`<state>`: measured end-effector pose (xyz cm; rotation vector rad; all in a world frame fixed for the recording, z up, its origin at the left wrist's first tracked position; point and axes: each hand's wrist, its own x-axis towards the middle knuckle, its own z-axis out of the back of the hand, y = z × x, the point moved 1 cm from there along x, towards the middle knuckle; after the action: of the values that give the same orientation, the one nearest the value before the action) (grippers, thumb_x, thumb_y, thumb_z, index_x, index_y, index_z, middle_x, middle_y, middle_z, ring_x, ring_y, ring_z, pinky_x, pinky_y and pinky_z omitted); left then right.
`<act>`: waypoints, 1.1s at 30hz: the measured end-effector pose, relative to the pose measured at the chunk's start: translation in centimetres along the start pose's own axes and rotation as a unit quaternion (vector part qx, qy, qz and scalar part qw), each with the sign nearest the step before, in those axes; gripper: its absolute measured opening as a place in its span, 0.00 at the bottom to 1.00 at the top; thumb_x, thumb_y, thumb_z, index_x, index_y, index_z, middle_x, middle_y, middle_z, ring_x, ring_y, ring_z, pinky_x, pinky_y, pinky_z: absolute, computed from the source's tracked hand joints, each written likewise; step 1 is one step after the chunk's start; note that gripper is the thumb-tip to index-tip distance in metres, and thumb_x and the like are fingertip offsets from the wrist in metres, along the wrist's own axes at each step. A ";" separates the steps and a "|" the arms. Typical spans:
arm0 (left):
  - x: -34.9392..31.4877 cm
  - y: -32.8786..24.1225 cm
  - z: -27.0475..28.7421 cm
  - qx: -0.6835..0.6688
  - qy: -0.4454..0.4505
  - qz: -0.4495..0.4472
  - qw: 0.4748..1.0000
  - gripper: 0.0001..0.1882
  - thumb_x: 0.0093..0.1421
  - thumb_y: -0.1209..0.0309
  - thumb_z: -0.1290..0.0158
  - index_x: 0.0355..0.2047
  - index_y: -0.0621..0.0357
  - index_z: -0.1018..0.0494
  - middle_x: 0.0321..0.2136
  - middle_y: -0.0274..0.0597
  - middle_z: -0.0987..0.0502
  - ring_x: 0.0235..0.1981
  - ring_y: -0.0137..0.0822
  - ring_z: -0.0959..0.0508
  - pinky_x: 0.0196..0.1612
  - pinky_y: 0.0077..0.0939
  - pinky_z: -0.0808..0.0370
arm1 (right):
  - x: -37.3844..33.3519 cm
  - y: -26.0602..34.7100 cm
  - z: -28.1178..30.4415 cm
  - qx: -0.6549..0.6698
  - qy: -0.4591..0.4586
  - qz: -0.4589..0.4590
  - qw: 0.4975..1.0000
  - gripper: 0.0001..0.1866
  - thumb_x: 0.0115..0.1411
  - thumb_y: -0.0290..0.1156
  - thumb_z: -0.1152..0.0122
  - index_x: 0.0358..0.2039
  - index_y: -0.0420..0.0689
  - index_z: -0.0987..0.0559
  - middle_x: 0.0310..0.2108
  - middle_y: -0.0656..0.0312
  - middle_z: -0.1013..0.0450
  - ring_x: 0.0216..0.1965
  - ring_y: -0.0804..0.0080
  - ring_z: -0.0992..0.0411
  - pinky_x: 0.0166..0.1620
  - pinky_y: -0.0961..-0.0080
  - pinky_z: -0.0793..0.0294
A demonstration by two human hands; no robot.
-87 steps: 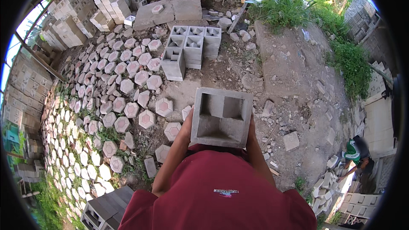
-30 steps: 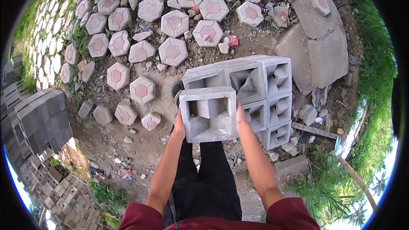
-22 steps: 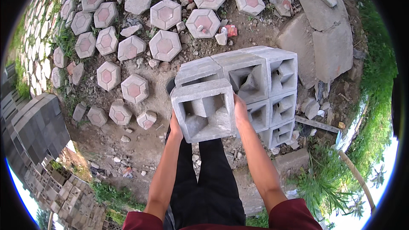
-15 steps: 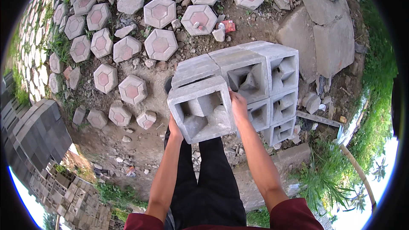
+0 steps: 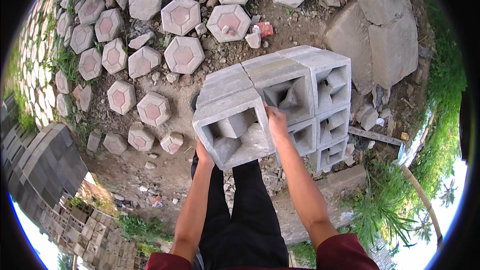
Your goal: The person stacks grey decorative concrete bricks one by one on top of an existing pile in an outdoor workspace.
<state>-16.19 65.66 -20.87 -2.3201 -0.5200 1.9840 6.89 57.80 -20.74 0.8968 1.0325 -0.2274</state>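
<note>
A grey hollow concrete vent block [image 5: 233,126] is held between my two hands at the near left end of a stack of similar blocks [image 5: 275,71]. Its open face with slanted inner webs is turned toward me. My left hand [image 5: 203,154] is closed on the block's lower left side, the fingers mostly hidden behind it. On the right side, my right hand [image 5: 276,122] grips the edge, fingers curled at the rim beside the neighbouring block. The held block's top now lines up closely with the row behind it.
Hexagonal pavers [image 5: 184,55] with reddish centres lie over the dirt ahead and left. Large broken concrete slabs [image 5: 392,52] rest at the far right. A low concrete ledge [image 5: 325,190] runs behind the stack's near side. More grey blocks [image 5: 47,157] are piled at left.
The held block has shifted slightly left and away from me, and the dark gap between it and the row behind has closed. Both hands keep their grip.
</note>
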 end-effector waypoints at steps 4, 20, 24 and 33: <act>0.0 0.3 0.2 0.006 -0.006 -0.014 1.000 0.33 0.65 0.48 0.70 0.62 0.58 0.49 0.60 0.45 0.42 0.59 0.44 0.40 0.61 0.37 0.42 | 0.2 -0.1 -0.1 0.031 0.010 0.024 0.999 0.18 0.59 0.39 0.44 0.30 0.34 0.20 0.29 0.60 0.26 0.34 0.76 0.31 0.38 0.79 0.36; 1.4 -0.5 -0.3 0.032 0.099 -0.020 0.994 0.32 0.63 0.50 0.63 0.61 0.57 0.47 0.58 0.44 0.41 0.58 0.44 0.39 0.59 0.40 0.39 | -3.3 2.1 -0.1 -0.089 -0.016 0.189 0.978 0.31 0.59 0.51 0.48 0.43 0.28 0.27 0.46 0.41 0.33 0.50 0.52 0.35 0.53 0.67 0.38; 1.9 -1.0 -0.6 0.046 0.131 0.026 0.990 0.34 0.61 0.46 0.62 0.60 0.54 0.47 0.58 0.44 0.41 0.58 0.43 0.38 0.58 0.41 0.38 | -5.0 2.8 0.5 -0.167 0.016 0.228 0.959 0.42 0.53 0.55 0.43 0.50 0.23 0.36 0.51 0.36 0.38 0.56 0.49 0.39 0.57 0.65 0.40; 0.6 -0.7 -1.4 0.042 0.138 0.048 0.988 0.32 0.61 0.46 0.63 0.58 0.55 0.43 0.55 0.45 0.37 0.54 0.45 0.34 0.55 0.42 0.34 | -5.5 2.3 0.0 -0.209 -0.013 0.229 0.951 0.43 0.48 0.50 0.35 0.55 0.31 0.39 0.54 0.43 0.38 0.55 0.51 0.38 0.55 0.65 0.36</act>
<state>-14.89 66.79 -21.02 -2.5506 -0.3058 1.6423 5.29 58.01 -14.96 0.7167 0.7781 0.3599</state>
